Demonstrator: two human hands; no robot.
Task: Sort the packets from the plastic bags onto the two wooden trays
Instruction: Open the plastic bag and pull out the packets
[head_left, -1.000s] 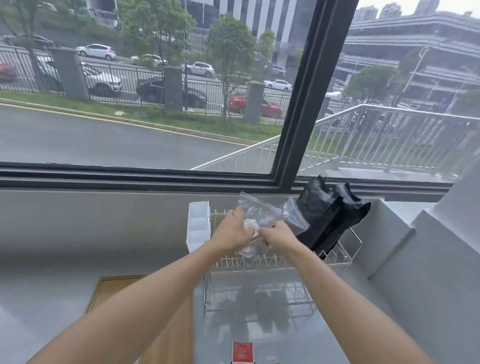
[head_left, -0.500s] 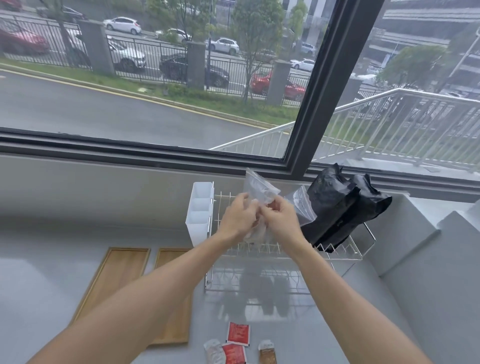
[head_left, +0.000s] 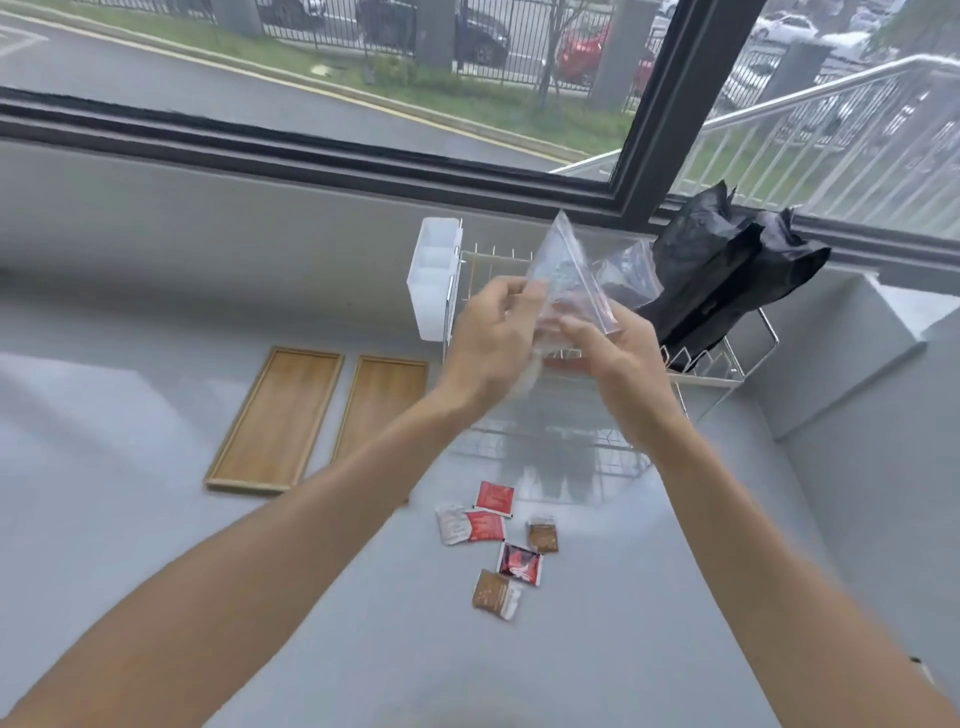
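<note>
Left hand (head_left: 493, 338) pinches the near edge of a clear plastic bag (head_left: 566, 270), held up in the air above the wire rack (head_left: 727, 364); the right hand (head_left: 618, 358) grips the same bag from the other side, fingers closed on it. Both trays are bare. At far left on the table (head_left: 130, 519) the first wooden tray (head_left: 275, 421) lies flat, with the second wooden tray (head_left: 379, 400) just beside it, a narrow gap between their long edges, its near end hidden by the left forearm. A white box (head_left: 434, 280) hangs on the rack's left edge. Near the table's front, between the forearms, loose packets (head_left: 493, 530) lie scattered, red and brown, some touching, well apart from the trays. Open table surrounds them. At right, a black bag (head_left: 727, 275) leans in the rack against the window ledge.
</note>
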